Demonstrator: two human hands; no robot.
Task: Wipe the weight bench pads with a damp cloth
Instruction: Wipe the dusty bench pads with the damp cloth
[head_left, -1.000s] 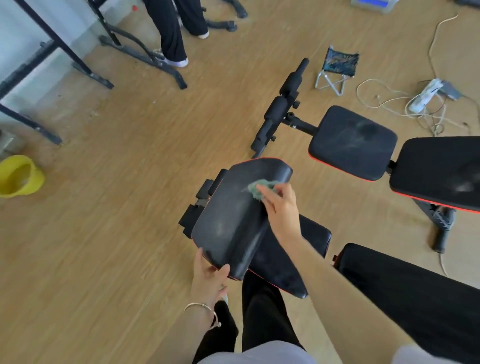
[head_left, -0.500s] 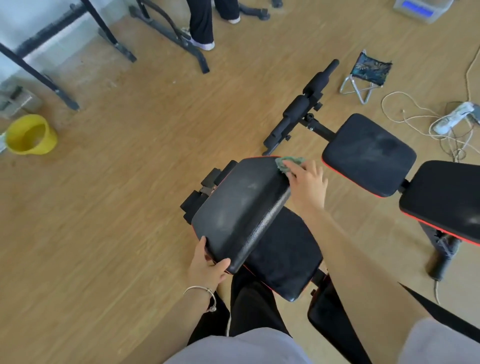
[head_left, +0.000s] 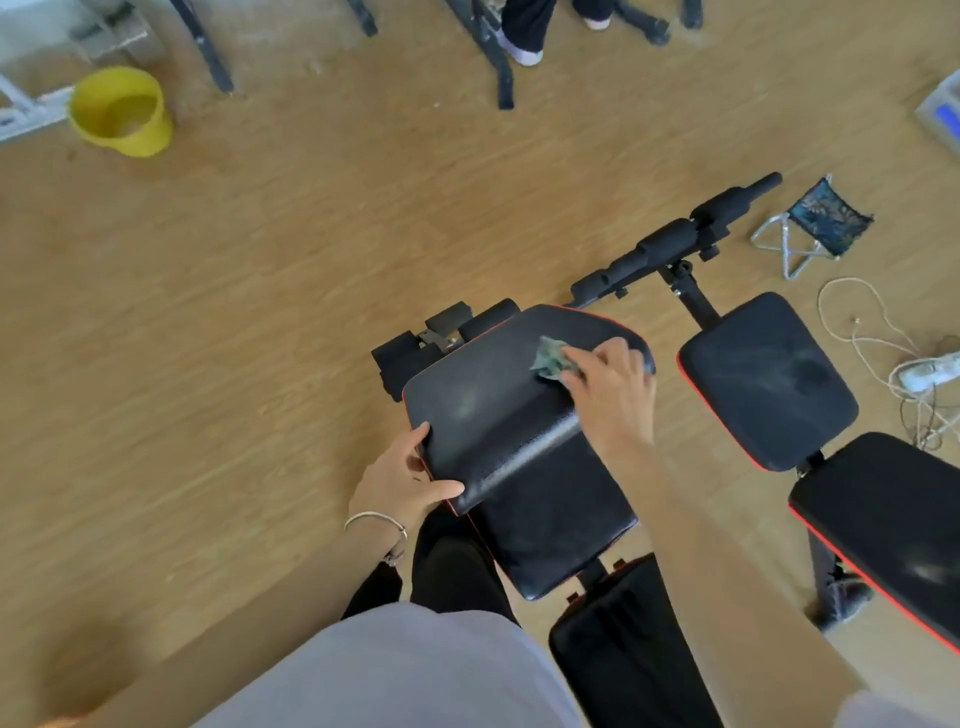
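The left hand (head_left: 402, 486) grips the near corner of the tilted pad (head_left: 488, 410), steadying it. The right hand (head_left: 610, 392) holds the cloth (head_left: 550, 358) under bent fingers against the pad's far end. The job looks midway on this pad, which shows dull streaks. The lower pad (head_left: 556, 530) and the smudged pads of the second bench (head_left: 763, 379) probably remain.

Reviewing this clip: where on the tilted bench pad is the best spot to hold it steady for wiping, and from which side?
Its near left corner, from the left: the tilted pad has a free edge there, away from the cloth under the right hand. The left hand grips there.
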